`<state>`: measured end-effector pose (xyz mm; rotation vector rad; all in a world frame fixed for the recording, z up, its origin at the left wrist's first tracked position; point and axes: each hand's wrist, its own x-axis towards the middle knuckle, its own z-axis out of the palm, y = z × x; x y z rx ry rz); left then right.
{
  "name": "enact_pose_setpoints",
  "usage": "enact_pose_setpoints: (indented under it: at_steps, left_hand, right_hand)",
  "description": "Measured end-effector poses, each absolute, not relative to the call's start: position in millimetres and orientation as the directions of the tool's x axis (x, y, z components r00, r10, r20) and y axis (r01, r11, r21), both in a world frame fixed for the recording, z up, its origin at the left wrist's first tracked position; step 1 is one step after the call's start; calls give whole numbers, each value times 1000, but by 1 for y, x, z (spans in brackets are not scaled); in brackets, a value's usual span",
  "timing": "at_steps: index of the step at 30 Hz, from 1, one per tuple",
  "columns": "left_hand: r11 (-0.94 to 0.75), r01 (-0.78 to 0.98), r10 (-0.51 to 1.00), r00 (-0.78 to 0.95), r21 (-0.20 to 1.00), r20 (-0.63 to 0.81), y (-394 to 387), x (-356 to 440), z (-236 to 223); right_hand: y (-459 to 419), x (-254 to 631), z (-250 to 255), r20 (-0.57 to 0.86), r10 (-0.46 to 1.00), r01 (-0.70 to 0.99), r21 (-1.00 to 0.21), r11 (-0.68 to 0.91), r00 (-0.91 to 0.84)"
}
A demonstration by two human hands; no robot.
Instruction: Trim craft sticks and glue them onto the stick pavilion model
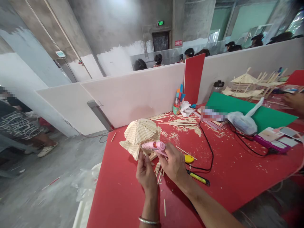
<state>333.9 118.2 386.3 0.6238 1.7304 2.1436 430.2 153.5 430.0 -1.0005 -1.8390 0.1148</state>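
Note:
A small pagoda-like model (140, 131) built of pale wooden sticks stands near the left edge of the red table, with a rounded upper roof over a wider lower one. My right hand (174, 163) is closed around a pink hot glue gun (154, 145), whose nozzle points left at the gap between the roofs. Just below the lower roof's edge, my left hand (145, 171) is closed in a pinch close to the nozzle. What its fingertips hold is too small to make out. Loose wooden sticks (158, 169) lie beneath the glue gun.
A yellow-and-black utility knife (198, 178) and a yellow tool (189, 158) lie right of my right hand, by a black cable (211, 148). More sticks (182, 121) lie behind. A green board (251, 110) and another stick model (249, 84) are farther right, near another person's hand (294, 101).

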Motion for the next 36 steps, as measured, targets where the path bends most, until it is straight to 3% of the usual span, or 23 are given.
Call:
enact_pose_setpoints:
  at_steps: [36]
  left_hand:
    - [-200, 37, 497, -857, 979, 134, 117, 334, 389]
  right_hand:
    - [153, 432, 429, 715, 682, 589, -488, 644, -155]
